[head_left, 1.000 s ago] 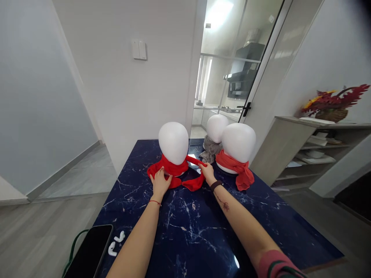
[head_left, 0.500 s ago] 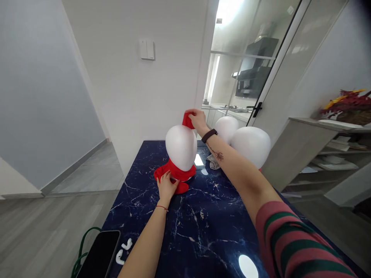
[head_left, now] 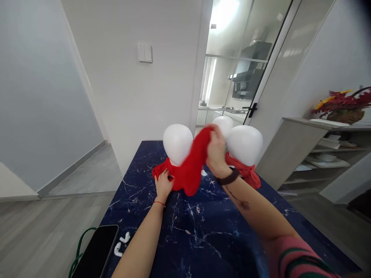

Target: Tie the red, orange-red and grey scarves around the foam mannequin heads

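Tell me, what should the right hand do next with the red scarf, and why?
I think the right hand should lower its end of the red scarf toward the left hand, because that end is held up to the right of the leftmost white head, while the left hand is on the scarf low down in front.

No text, label, brand, number or sign can be read anywhere in view.

Head-worn view, facing forward, down onto hands [head_left: 163,186] [head_left: 216,153]
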`<move>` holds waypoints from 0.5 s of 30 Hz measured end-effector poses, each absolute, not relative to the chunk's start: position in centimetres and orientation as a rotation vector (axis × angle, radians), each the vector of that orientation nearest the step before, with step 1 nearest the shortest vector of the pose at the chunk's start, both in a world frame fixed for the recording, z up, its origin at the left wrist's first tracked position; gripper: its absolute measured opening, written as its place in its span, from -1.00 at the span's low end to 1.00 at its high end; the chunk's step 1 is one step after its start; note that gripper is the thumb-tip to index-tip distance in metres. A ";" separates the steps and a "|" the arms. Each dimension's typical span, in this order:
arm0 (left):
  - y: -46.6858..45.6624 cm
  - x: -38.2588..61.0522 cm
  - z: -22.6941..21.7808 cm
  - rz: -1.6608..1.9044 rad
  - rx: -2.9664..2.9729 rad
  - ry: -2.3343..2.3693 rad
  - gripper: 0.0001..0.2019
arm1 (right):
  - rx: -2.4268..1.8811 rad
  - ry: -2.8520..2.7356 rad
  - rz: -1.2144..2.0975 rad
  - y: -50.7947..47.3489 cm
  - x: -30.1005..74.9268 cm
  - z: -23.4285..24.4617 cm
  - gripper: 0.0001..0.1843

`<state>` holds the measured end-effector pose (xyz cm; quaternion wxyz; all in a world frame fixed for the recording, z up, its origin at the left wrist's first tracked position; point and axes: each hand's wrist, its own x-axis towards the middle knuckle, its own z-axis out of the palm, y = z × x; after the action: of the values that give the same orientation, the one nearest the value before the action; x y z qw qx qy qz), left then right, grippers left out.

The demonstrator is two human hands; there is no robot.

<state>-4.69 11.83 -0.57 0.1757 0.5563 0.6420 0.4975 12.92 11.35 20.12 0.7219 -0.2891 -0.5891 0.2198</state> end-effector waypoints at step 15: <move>12.5 -4.6 -1.6 1.008 1.996 2.070 -0.35 | -1.278 -1.443 0.671 15.1 19.6 0.2 -0.44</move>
<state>-4.63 12.52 -1.60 0.0474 0.6543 0.6786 0.3305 19.59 15.13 0.24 0.5229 -0.5337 -0.6026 0.2804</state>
